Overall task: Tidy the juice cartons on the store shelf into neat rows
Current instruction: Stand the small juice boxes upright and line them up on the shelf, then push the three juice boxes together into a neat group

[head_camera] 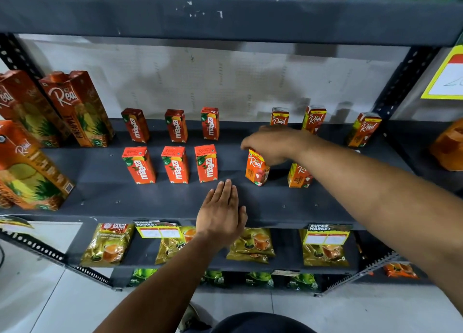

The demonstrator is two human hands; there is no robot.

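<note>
On the dark grey shelf stand two rows of small red Maaza cartons, three at the back and three in front. To their right are small orange Real cartons. My right hand grips the top of a front Real carton, which stands slightly tilted. Another Real carton is just right of it, partly hidden by my forearm. Three more Real cartons stand along the back. My left hand rests flat with fingers together on the shelf's front edge, holding nothing.
Tall Real pineapple cartons lean at the left end of the shelf. The upper shelf board overhangs. Below, tea packets and price tags hang on the lower shelf. An orange pack sits far right.
</note>
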